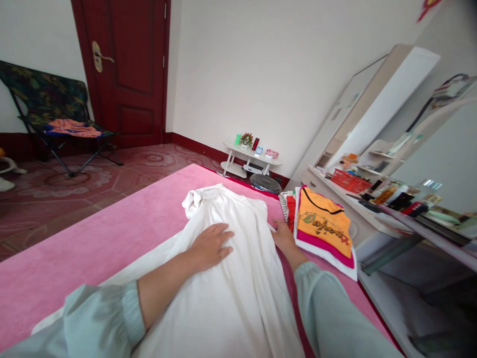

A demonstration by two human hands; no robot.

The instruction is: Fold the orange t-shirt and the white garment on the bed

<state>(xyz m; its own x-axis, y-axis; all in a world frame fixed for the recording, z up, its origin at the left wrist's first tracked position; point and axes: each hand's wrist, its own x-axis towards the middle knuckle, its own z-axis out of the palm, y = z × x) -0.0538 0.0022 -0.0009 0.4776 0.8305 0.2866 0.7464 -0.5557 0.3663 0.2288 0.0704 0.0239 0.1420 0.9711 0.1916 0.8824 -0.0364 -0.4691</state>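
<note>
1. White garment [238, 278] lies on the pink cover [141, 219], left of the clothes stack [324, 219].
2. Left hand [211, 247] rests on the garment, fingers loosely spread, gripping nothing.
3. Right hand [285, 237], just left of the stack, meets the garment's edge; grip unclear.
4. Apparently smoothing; next calls for straightening that edge.

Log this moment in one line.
left hand: open on white garment | right hand: at garment's edge, grip unclear | folded clothes: beside right hand | pink cover: underneath

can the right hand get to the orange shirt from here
Probably yes: the right hand is at the edge of the white garment, close beside the pile, and the orange shirt lies on top with nothing covering it.
</note>
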